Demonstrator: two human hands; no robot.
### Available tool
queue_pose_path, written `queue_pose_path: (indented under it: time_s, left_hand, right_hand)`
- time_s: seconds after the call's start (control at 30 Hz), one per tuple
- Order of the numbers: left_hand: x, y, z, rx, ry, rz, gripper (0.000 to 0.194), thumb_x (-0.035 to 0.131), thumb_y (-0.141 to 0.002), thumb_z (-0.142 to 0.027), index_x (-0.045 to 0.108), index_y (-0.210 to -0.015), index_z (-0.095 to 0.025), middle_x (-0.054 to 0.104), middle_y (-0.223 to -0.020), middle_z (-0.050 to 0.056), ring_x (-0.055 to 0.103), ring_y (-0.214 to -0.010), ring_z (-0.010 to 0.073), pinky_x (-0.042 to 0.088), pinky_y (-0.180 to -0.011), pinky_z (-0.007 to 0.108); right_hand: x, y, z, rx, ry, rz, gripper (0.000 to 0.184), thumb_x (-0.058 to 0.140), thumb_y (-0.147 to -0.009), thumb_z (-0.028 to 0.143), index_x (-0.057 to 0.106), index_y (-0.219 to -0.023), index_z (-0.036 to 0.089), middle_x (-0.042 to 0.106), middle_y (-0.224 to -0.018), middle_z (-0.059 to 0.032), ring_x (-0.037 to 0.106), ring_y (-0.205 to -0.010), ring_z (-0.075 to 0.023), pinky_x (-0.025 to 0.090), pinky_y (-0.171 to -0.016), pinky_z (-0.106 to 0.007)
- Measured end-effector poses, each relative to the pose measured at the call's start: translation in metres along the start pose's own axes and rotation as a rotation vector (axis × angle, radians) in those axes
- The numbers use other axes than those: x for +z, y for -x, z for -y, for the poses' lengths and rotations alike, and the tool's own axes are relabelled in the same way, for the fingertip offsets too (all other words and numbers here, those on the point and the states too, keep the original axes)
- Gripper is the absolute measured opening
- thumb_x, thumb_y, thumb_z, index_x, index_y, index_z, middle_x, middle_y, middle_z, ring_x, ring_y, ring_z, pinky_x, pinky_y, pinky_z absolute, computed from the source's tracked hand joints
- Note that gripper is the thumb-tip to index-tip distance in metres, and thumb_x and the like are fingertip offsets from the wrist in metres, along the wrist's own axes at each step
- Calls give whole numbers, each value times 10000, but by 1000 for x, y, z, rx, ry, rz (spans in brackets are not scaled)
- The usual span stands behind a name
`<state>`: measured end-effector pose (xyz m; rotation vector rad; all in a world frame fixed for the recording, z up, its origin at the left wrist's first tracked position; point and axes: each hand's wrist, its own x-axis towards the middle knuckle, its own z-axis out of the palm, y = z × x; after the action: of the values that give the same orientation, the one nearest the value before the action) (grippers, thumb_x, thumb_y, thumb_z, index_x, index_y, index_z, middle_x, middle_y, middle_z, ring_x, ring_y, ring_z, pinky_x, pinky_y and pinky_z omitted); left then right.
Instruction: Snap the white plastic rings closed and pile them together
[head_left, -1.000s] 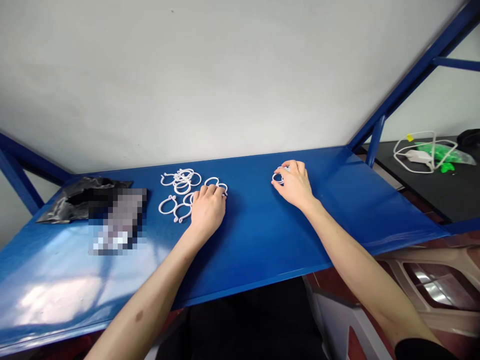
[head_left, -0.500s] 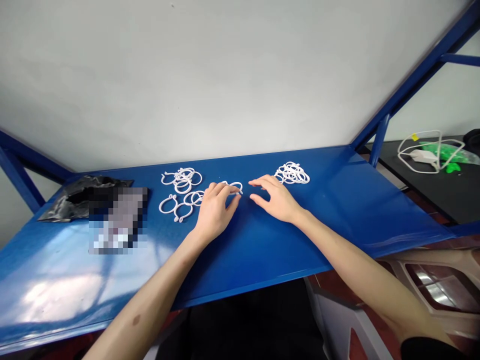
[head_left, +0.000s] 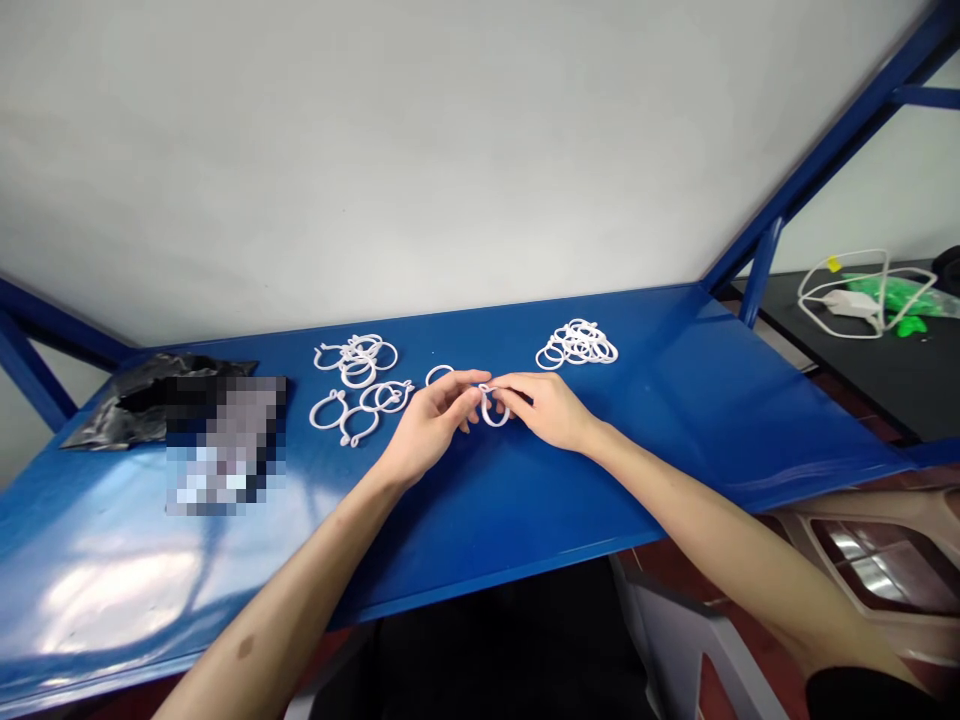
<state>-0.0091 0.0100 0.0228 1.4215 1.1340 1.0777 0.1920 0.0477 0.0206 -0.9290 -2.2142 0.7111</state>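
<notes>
Between my two hands is a white plastic ring (head_left: 495, 412) with small knobs at its ends, like a shower curtain ring. The fingertips of my left hand (head_left: 435, 418) pinch it from the left. My right hand (head_left: 551, 408) grips it from the right with thumb and fingers, and the ends are partly hidden by the fingertips. Just behind my left hand lies another white ring (head_left: 440, 374), partly covered. To the left is a loose group of white rings (head_left: 360, 410), several of them with their ends apart. A tighter pile of white rings (head_left: 581, 345) sits beyond my right hand.
A blue metal table (head_left: 480, 530) carries everything, with a pale wall behind it. At the left lie a black plastic bag (head_left: 112, 410) and a pixelated flat object (head_left: 247, 430). Over on a dark side table (head_left: 840, 370) are a white cable (head_left: 814, 325) and green items (head_left: 889, 298).
My hands have come together, and my right hand has taken hold of the ring with my left. The ring has been drawn toward me, off the tabletop.
</notes>
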Motion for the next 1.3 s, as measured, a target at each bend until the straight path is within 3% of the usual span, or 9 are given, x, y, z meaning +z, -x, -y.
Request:
queue_pose_path:
  time_s: [0.1, 0.27, 0.53, 0.63, 0.83, 1.1, 1.3]
  left_hand:
    - [0, 0, 2, 13, -64, 13, 333, 634, -912, -471, 735, -1061, -191, 706, -846, 32, 603, -711, 133, 506, -658, 263]
    - [-1, -1, 5, 42, -92, -115, 285, 622, -919, -441, 718, -982, -181, 700, -818, 24, 603, -702, 128, 491, -658, 256]
    - [0, -1, 6, 0, -82, -198, 314, 657, -896, -494, 634, -894, -181, 621, -690, -15, 544, -588, 100, 441, -560, 226]
    - [1, 0, 6, -17, -79, -182, 333, 666, -889, -509, 635, -880, -177, 605, -674, -18, 533, -579, 95, 433, -550, 219]
    - [1, -2, 8, -17, -5, -140, 373, 748, -822, -500, 720, -1006, -177, 679, -850, 33, 577, -701, 123, 473, -578, 222]
    - [0, -3, 10, -100, 36, -146, 406, 788, -749, -529, 812, -947, -175, 615, -685, -5, 457, -560, 81, 405, -536, 230]
    - [3, 0, 17, -75, -39, -231, 331, 782, -737, -488, 816, -871, -187, 716, -769, 34, 519, -605, 114, 423, -559, 250]
  right_hand:
    - [1, -1, 1, -3, 8, 55, 279, 500, -1031, 245, 747, -904, 214, 746, -849, -13, 665, -744, -152, 488, -713, -278]
    - [-1, 0, 2, 7, 23, -73, 253, 535, -1021, 336, 718, -1156, 227, 720, -1052, -61, 670, -829, -167, 531, -756, -305]
    - [-1, 4, 5, -31, -68, -6, 280, 694, -935, 390, 657, -1160, 228, 733, -914, -10, 672, -728, -146, 558, -704, -279]
    - [1, 4, 4, -50, -12, -78, 158, 621, -981, 328, 676, -1088, 225, 753, -939, -19, 685, -749, -145, 549, -705, -270]
    - [1, 3, 3, -73, 11, -253, 142, 609, -989, 304, 682, -1075, 217, 760, -848, -5, 692, -704, -143, 542, -709, -264]
    - [1, 3, 5, -58, -27, -184, 101, 625, -984, 278, 708, -983, 220, 777, -894, -5, 695, -718, -143, 520, -682, -254]
    - [3, 4, 5, -64, 3, -133, 83, 655, -971, 251, 727, -939, 228, 784, -943, -15, 695, -825, -165, 522, -760, -277]
